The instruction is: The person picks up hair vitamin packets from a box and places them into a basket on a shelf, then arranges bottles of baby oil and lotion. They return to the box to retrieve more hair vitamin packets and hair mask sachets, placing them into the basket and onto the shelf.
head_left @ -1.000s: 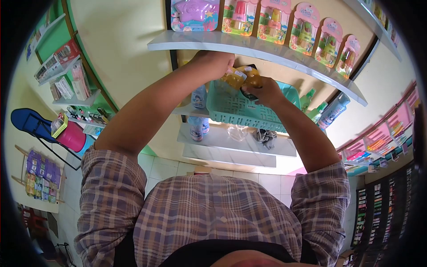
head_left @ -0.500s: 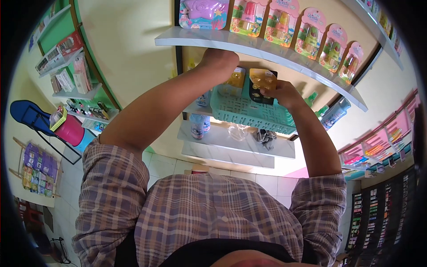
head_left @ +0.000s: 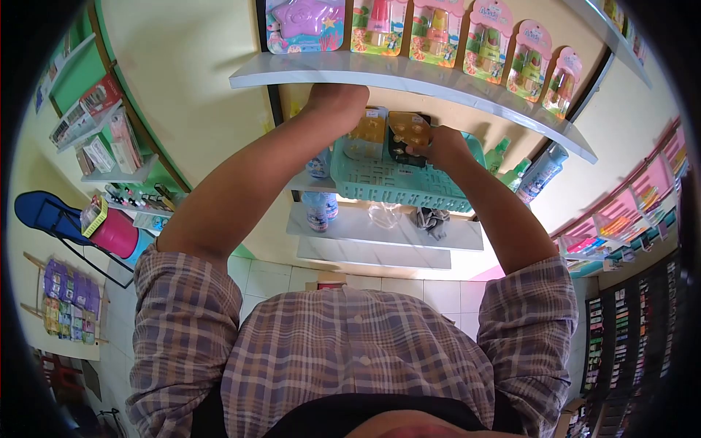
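A turquoise plastic basket [head_left: 405, 186] sits on the shelf under the upper display shelf. Inside it, against the back, is a gold blister card [head_left: 366, 135] with a pale lower part. My right hand [head_left: 447, 150] pinches a black and gold blister card [head_left: 410, 135] by its right edge, beside the first card and within the basket. Another dark card edge shows behind the held one. My left hand [head_left: 338, 102] reaches in at the basket's back left, close by the gold card, its fingers hidden under the upper shelf and behind the wrist.
The upper marble-look shelf [head_left: 409, 79] hangs over both hands, carrying a purple star toy pack [head_left: 303, 18] and several pink carded bottles [head_left: 488, 40]. Green bottles [head_left: 498, 155] and a blue bottle [head_left: 544, 171] stand right of the basket. Lower shelves [head_left: 380, 228] hold blue-capped containers and a dark cloth bundle.
The whole view has shifted slightly. My right hand has brought the black and gold card a little closer to the other card and lower at the basket's back. My left hand stays under the shelf.
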Demonstrator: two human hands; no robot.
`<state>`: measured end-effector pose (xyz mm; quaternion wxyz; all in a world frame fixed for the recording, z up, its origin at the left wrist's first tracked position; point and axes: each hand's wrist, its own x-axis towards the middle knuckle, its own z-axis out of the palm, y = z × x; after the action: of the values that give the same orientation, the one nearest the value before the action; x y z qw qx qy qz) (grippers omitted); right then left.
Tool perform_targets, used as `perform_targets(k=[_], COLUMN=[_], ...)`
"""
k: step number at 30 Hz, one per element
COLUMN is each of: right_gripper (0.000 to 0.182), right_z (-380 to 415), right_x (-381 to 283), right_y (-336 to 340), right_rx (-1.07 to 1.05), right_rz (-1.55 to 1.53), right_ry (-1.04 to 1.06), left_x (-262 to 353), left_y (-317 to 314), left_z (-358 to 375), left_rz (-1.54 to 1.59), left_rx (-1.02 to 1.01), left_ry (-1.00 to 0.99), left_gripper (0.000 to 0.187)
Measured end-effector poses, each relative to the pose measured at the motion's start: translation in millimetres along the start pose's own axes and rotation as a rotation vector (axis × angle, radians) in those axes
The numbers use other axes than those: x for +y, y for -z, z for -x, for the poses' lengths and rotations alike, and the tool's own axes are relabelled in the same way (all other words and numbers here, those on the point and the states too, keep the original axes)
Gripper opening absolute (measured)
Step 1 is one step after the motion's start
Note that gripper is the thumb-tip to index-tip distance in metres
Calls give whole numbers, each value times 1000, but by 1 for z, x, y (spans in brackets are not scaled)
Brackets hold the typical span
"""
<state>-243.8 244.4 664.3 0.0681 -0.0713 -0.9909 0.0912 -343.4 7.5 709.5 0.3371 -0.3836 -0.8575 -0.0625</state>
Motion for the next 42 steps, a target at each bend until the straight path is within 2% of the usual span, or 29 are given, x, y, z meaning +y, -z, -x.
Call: perform_targets(k=[1, 3, 6, 12, 18, 19, 21, 22, 24, 26, 29, 33, 36, 38, 42], right_gripper=[69, 72, 74, 77, 72, 72, 68, 68, 64, 63, 60, 57, 57, 58, 60], right_z=[0, 0, -7, -13, -8, -7, -4, -7, -13, -14, -6, -4, -2, -2, -1], right_x=[-1, -4, -3, -3, -5, -6, -4, -3, -2, 1, -6, -13, -14, -15, -11], right_y=[1, 5, -6, -10, -5, -3, -1, -2, -2, -3, 3, 3, 3, 5, 6], right_rx=[-3, -148, -138, -151, -153, -151, -185, -184, -164, -155, -162, -185, -192, -205, -231], right_rz=[-1, -131, 35, 7, -38, -36, -141, -141, 70, 47, -18, -54, -77, -51, -30], right_ry=[-1, -129, -141, -131, -121, -119, -164, -162, -144, -165, -179, -189, -185, -193, -146], left_x=[-1, -1, -2, -1, -7, -7, -4, -1, 0, -1, 0, 0, -1, 1, 5], left_y=[1, -1, -7, -3, -1, -4, -2, 4, 8, 3, 2, 0, 3, 14, 25], left_z=[0, -1, -2, -4, -1, -3, -4, -6, -7, -8, -10, -9, -6, -4, 5], left_rz=[38, 76, 183, 204, -47, 185, 418, 547, 672, 427, 213, 277, 228, 79, 60], left_rx=[-46, -92, -39, -49, 147, 201, 251, 106, -41, 61, 122, 148, 162, 55, 99], left_ry=[20, 39, 89, 92, -117, -63, -6, 113, 234, 81, -15, 17, -37, -70, -79], left_gripper=[16, 15, 20, 21, 25, 25, 24, 23, 23, 23, 20, 21, 19, 31, 33])
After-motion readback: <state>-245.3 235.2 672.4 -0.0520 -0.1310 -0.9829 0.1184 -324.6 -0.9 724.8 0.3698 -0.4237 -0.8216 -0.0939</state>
